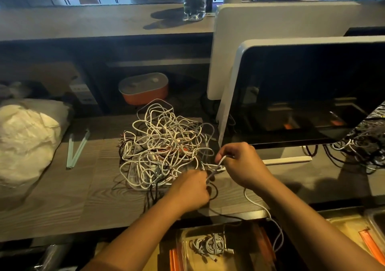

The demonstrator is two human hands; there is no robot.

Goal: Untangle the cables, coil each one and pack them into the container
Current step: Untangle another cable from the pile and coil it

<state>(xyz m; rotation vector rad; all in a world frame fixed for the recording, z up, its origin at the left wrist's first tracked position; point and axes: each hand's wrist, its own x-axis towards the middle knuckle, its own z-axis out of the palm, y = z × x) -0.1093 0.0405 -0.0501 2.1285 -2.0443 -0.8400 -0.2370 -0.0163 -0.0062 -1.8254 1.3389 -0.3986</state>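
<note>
cables [164,145] tangle on the desk [83,197] by a monitor [302,93], left hand [191,189] and right hand [243,166] grips pinching a white cable [216,167]

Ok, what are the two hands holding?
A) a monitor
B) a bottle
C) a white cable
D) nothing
C: the left hand and right hand both pinch a white cable stretched between them, beside the pile.

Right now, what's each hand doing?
Left hand: grips a white cable.
Right hand: pinches the same white cable.
</note>
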